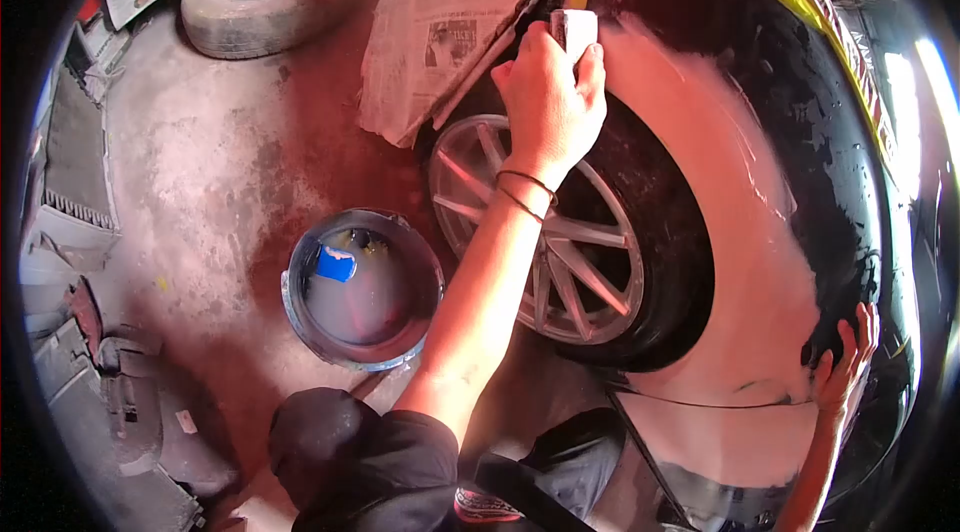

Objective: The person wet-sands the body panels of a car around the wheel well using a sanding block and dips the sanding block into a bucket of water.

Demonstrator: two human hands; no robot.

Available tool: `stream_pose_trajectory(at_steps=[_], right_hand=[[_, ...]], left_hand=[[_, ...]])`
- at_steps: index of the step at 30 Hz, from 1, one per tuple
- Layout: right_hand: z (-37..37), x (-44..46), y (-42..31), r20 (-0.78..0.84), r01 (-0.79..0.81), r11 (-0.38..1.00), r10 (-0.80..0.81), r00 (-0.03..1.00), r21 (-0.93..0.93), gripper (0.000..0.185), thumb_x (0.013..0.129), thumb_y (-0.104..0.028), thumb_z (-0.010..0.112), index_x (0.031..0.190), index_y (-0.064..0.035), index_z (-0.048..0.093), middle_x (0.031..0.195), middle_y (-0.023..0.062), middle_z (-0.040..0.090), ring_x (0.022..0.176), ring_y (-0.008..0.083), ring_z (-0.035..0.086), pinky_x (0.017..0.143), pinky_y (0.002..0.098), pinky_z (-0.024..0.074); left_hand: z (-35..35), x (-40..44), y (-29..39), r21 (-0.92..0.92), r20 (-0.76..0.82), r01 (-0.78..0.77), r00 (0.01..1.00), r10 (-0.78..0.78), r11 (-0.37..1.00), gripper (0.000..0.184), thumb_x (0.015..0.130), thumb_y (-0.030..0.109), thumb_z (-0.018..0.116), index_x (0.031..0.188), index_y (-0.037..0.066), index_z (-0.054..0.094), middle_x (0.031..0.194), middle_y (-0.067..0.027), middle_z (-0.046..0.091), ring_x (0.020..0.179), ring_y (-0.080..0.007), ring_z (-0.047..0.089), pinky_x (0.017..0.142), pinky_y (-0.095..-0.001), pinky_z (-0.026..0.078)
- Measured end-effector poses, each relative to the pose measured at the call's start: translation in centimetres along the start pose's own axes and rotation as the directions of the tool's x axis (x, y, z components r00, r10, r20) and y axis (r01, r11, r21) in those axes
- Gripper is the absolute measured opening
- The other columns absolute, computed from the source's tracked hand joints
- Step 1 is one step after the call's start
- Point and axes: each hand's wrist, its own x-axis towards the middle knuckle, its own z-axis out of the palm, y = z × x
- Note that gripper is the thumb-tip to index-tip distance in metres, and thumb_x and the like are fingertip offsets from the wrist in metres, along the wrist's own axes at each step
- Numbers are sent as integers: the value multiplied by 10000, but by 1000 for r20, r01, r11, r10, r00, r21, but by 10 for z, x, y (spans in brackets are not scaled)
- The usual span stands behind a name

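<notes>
My left hand (555,102) reaches up over the wheel, fingers closed around a small white block (575,30) with dark smudges on it. The block is at the upper edge of the wheel arch, beside the pinkish, filler-like coat on the car's fender (740,172). A dark band circles my left wrist. At the right, my right hand (845,362) lies spread against the black part of the body panel, fingers apart and holding nothing. Below my left forearm, the spoked wheel (575,232) is partly hidden.
A round bucket (300,307) of cloudy water stands left of the wheel, a blue piece (336,264) inside. Newspaper (430,42) covers the car's front area. A loose tyre (235,32) lies at upper left. Dark car parts (130,402) line the left side.
</notes>
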Motion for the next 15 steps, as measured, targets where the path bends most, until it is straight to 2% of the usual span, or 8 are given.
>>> stream_pose_trajectory(at_steps=[3,4,5,7,9,10,13,15], right_hand=[[1,-3,3,6,-13,1000,13,1000,-26,450,1178,-358,473,1533,-92,550,1702,238,476,1587,501,427,1293,660,330],[2,-1,3,-10,-6,1000,6,1000,-22,447,1178,-366,475,1523,-94,555,1699,233,482,1585,496,433,1295,652,334],[1,1,2,-13,-7,1000,7,1000,-14,447,1178,-368,474,1521,-94,555,1698,232,483,1584,495,435,1295,651,335],[0,2,-1,-18,-14,1000,14,1000,7,447,1178,-373,473,1516,-94,557,1696,230,485,1583,493,437,1294,650,338],[2,1,-1,-26,-11,1000,11,1000,-8,448,1174,-371,471,1516,-93,557,1692,223,491,1584,487,439,1295,649,339],[1,2,-2,-19,-16,1000,15,1000,-11,447,1173,-369,470,1513,-91,557,1691,223,493,1584,485,440,1295,649,339],[2,-3,-3,-11,-25,1000,25,1000,-14,443,1171,-362,471,1504,-84,561,1688,223,496,1584,484,440,1295,648,338],[1,5,3,-20,-15,1000,15,1000,-21,439,1170,-356,475,1498,-80,566,1688,224,496,1584,484,440,1296,648,337]], left_hand=[[13,-48,16,-128,-41,-47,998,42,991,271,1013,193,748,1156,10,609,1094,-192,665,986,-426,687,844,-556,432],[17,-73,27,-69,-19,-63,998,62,996,283,1000,181,752,1176,16,605,1104,-189,641,990,-424,672,851,-544,418],[18,-87,37,-20,-58,-152,987,151,988,301,993,182,760,1187,17,600,1093,-189,626,979,-417,668,858,-536,405],[17,-79,39,10,-108,-160,981,160,987,295,998,191,762,1164,13,595,1047,-189,639,964,-427,671,849,-545,414],[15,-46,24,-110,-81,-15,997,6,994,281,1006,189,754,1131,3,583,977,-181,646,939,-437,674,834,-555,419],[17,-36,15,-63,-131,-13,991,5,998,263,1015,185,744,1114,5,579,922,-173,650,925,-445,678,830,-561,427],[15,-53,28,-82,-11,75,997,-76,994,297,1033,218,738,1142,-10,581,1031,-189,650,932,-431,678,853,-543,433],[20,-77,35,13,-58,-87,994,88,996,319,1020,210,739,1197,-3,582,1088,-205,638,975,-396,676,885,-532,398]])
